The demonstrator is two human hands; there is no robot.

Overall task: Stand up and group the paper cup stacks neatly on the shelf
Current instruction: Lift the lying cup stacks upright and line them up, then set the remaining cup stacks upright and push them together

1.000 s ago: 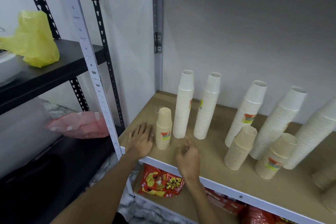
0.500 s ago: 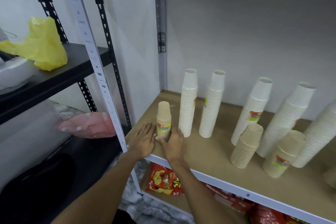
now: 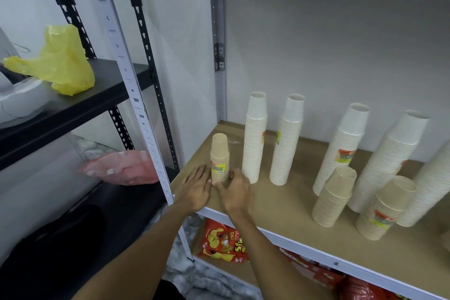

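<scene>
Right hand newly beside short stack — touching.

cup stack cut off at right edge, label text unreadable

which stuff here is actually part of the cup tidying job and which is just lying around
Part of the job: short cup stack between left hand and right hand; tall cup stacks; wooden shelf.

Lying about: yellow bag; pink bag; snack packet.
</scene>
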